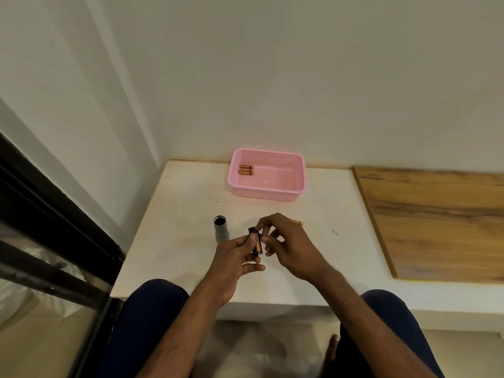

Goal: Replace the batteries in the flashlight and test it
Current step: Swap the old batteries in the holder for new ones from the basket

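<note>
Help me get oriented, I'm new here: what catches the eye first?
The pink plastic basket at the white table's far edge, with two copper-coloured batteries in its left end. Nearer, the left hand and right hand hold a black battery cartridge, right of an upright grey flashlight tube.

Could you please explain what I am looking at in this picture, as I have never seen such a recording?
No machine here: the single picture comes from a camera worn on a person's head, looking down at their two bare hands. The left hand holds a dark battery holder with a copper-and-black battery showing in it; the right hand pinches its upper end. On the white table a grey flashlight body stands upright, open end up, and one loose battery lies behind the right hand. The pink basket at the back holds two more batteries.
</note>
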